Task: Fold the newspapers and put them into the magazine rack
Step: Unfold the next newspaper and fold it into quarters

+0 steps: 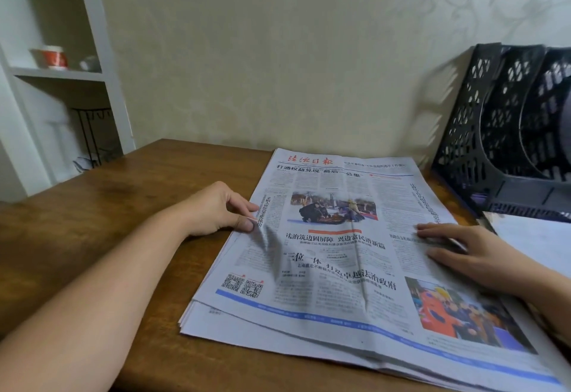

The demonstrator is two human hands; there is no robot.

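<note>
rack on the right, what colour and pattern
Black rack, its walls perforated with small cut-out holes; seen in the head view.

Brown wooden table (92,206) against a pale patterned wall (278,51); white shelves (102,51) on the left hold a red cup (55,57)

Newspaper (333,255): unfolded on table (92,221)
Left hand (216,209): pinches its left edge
Right hand (463,249): fingers flat on right side
Rack (494,132): beside wall

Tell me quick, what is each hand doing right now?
Left hand: pinches the left edge of the top newspaper.
Right hand: open, fingers flat, pressing on the newspaper's right side.
</note>
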